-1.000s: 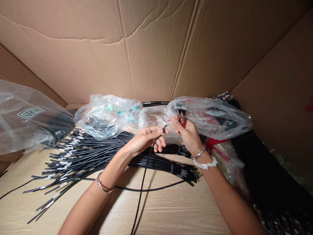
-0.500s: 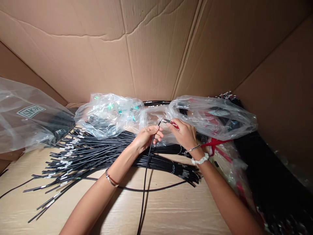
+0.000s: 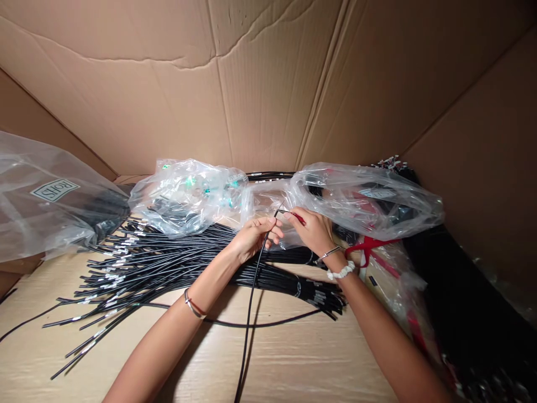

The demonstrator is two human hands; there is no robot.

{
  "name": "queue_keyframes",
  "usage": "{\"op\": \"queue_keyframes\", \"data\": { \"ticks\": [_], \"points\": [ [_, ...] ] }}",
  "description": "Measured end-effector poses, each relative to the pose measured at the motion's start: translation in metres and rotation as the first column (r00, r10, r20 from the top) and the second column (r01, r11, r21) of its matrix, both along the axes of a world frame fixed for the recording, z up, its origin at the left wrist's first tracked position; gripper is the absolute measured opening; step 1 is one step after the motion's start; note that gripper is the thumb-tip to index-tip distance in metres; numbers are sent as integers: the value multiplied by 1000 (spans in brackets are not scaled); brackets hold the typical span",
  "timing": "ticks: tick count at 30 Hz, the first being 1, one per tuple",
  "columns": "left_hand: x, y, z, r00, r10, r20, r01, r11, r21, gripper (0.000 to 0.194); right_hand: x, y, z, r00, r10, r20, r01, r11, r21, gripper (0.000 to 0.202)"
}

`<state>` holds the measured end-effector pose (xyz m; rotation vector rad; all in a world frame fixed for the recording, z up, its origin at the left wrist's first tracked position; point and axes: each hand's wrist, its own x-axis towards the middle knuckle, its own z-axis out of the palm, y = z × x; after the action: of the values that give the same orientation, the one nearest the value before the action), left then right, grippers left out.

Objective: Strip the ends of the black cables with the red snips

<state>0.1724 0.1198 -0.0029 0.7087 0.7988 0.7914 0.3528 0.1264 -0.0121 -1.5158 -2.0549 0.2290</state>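
Note:
My left hand (image 3: 260, 232) pinches a black cable (image 3: 253, 291) near its upper end, thumb and forefinger closed round it. From there the cable runs down past the lower edge of the view. My right hand (image 3: 309, 226) grips a small red-handled cutting tool (image 3: 299, 219) that looks like snips. Its tip meets the cable's end just above my left fingers. A thin light strand sticks up there, too fine to make out well. Beneath my left forearm lie bundles of cut black cables (image 3: 168, 263), some with whitish ends.
Clear plastic bags (image 3: 188, 196) lie behind my hands, and another clear bag (image 3: 364, 196) is at right. A bag marked RoHS (image 3: 54, 190) sits at far left. Red strips (image 3: 369, 246) and a large black cable bundle (image 3: 470, 302) lie right. Cardboard walls (image 3: 264, 84) enclose the tabletop (image 3: 319, 358).
The tool's tip, which was apart and open beside the cable's end, is now on it. My right hand has shifted slightly left and down; my left hand keeps its pinch.

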Motion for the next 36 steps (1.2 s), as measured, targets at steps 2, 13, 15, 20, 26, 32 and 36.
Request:
{"op": "queue_keyframes", "data": {
  "ticks": [2, 13, 15, 20, 26, 32, 36],
  "points": [
    [0, 0, -2, 1000, -5, 3, 5, 1000, 5, 20, 0, 1, -2, 1000, -6, -5, 6, 1000, -11, 38],
    [2, 1, -7, 1000, 9, -26, -9, 1000, 7, 19, -2, 4, -9, 998, -63, -32, 59, 992, -107, 37],
    [2, 1, -7, 999, 13, -32, -13, 1000, 9, 19, -1, 5, -10, 997, -61, -46, 56, 992, -109, 39],
    [3, 0, -8, 997, 26, -74, -23, 999, 45, 21, 4, 6, -8, 996, -43, -80, 36, 996, -83, 41],
    [5, -2, -5, 993, 39, -111, -31, 997, 70, 19, 3, 5, -5, 1000, -5, -8, 4, 995, -98, 36],
    [6, -4, -6, 987, 44, -155, -23, 990, 140, 24, 5, 5, -3, 1000, -3, 18, 4, 995, -95, 35],
    [6, -5, -8, 980, 51, -194, -11, 980, 199, 27, 6, 5, -3, 1000, 4, 20, -2, 995, -103, 35]
  ]
}}
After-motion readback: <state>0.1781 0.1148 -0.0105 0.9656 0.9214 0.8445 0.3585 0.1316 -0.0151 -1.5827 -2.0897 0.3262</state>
